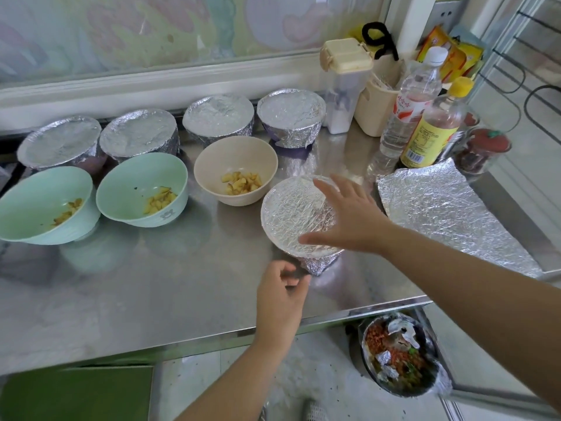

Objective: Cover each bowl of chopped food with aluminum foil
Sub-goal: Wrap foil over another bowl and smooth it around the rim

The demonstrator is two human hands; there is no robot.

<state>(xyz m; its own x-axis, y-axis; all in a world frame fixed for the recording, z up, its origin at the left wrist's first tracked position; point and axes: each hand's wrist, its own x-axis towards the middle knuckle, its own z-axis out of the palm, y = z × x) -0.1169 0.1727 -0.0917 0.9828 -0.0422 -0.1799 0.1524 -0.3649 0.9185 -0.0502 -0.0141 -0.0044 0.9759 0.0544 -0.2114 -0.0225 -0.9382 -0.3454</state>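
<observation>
Head camera, looking down on a steel counter: we see the foil-covered bowl near the front edge, between a person's two hands. The right hand, fingers straight and spread, holding nothing, lies over the bowl's 3 o'clock side; we cannot tell whether it touches the foil. The left hand, fingers loosely curled and empty, sits just beside the bowl's wrapped base at 7 o'clock. A loose foil sheet lies flat at the bowl's 3 o'clock. At 11 o'clock stands an uncovered beige bowl; at 9 o'clock a green bowl and a second green bowl, each holding chopped food.
</observation>
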